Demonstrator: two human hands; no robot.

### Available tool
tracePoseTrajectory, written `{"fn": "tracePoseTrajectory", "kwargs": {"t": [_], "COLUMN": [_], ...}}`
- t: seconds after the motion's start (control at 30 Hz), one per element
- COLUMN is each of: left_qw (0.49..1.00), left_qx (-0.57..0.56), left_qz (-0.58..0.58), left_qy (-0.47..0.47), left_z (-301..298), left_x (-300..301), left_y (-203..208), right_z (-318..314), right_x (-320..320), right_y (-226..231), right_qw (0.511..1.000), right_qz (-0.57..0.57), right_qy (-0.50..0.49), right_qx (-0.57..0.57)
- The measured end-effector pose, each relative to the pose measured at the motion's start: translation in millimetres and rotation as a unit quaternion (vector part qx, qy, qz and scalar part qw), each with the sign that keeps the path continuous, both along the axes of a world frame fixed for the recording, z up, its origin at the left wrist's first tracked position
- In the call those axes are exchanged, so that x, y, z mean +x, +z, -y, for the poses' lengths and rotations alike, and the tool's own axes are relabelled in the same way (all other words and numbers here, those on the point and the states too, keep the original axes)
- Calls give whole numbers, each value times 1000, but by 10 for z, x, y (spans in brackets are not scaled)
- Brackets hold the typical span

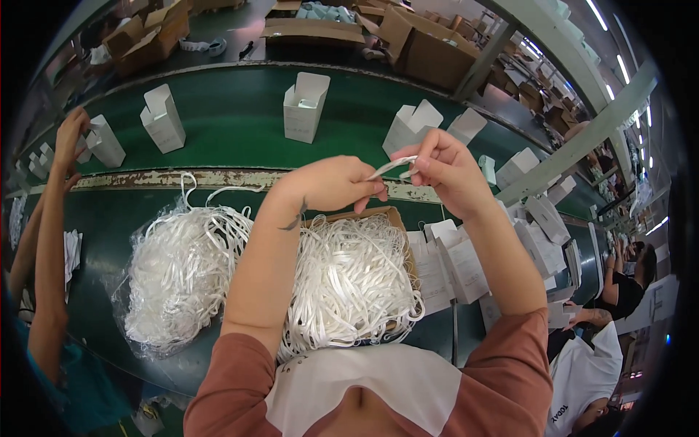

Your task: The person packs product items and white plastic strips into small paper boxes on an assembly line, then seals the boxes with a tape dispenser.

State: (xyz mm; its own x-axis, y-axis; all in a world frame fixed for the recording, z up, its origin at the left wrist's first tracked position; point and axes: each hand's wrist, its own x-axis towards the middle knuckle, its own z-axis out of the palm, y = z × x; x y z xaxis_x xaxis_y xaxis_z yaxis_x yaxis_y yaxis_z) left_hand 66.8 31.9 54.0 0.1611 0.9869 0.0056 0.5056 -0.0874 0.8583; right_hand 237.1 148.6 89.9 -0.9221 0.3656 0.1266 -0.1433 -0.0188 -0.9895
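A white lanyard cord (393, 166) stretches between my two hands above the front rail of the belt. My left hand (336, 183) pinches one end of it, fingers bent downward. Thumb and fingertips of my right hand (445, 169) close on the other end, where the cord bends into a small loop. Below my hands a shallow cardboard box (397, 215) is heaped with tangled white lanyard cords (353, 269). Left of my left forearm lies a clear plastic bag (138, 324) stuffed with more of these cords (186, 266).
Open white cartons (306, 109) stand along the green conveyor belt (233, 124). More white boxes (462, 269) crowd beside my right arm. At the left, a co-worker's arm (54, 218) reaches over the belt. Brown cardboard boxes (429, 51) sit beyond it. Other people (593, 364) work at the right.
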Motion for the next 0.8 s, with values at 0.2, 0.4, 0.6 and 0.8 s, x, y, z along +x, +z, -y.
{"fn": "tracePoseTrajectory", "kwargs": {"t": [0.2, 0.4, 0.6, 0.8], "left_qw": [989, 991, 995, 941], "left_qx": [36, 22, 10, 188], "left_qz": [-141, -73, -41, -79], "left_qy": [31, 110, 93, 270], "left_z": [-124, -17, -68, -147], "left_x": [97, -73, -114, -299], "left_y": [-215, -103, -132, -440], "right_z": [-359, -1174, -1423, -878], "right_x": [-282, -655, -740, -812], "right_y": [95, -73, -551, -664], "right_qw": [974, 823, 744, 694], "right_qz": [-37, 42, 232, 34], "right_qy": [-87, -265, -146, -72], "right_qx": [204, 501, 609, 715]}}
